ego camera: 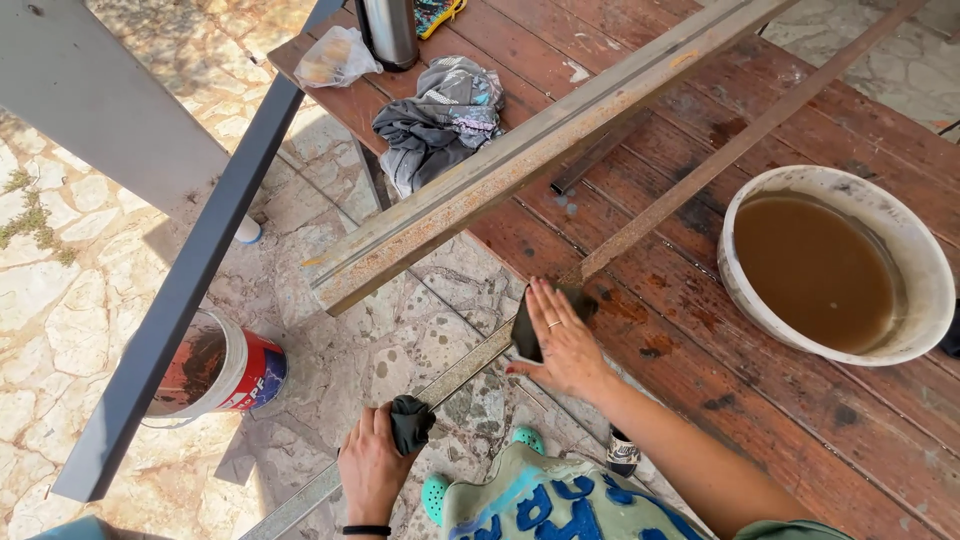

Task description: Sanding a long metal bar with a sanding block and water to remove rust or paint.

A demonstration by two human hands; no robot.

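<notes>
metal strip runs on a slant from the worktop edge down past the person's knees, its long axis lower left to upper right. left hand is clenched around a dark rag pressed on the strip's lower stretch. right hand lies flat, fingers spread, pinning a dark pad at the worktop edge. open stone floor lies left; a bucket of brown water sits well right.

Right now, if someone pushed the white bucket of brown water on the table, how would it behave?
The bucket is nearly full, so it is probably heavy and would slide reluctantly on the wooden table. The brown water would likely slosh over the rim if shoved quickly.
</notes>
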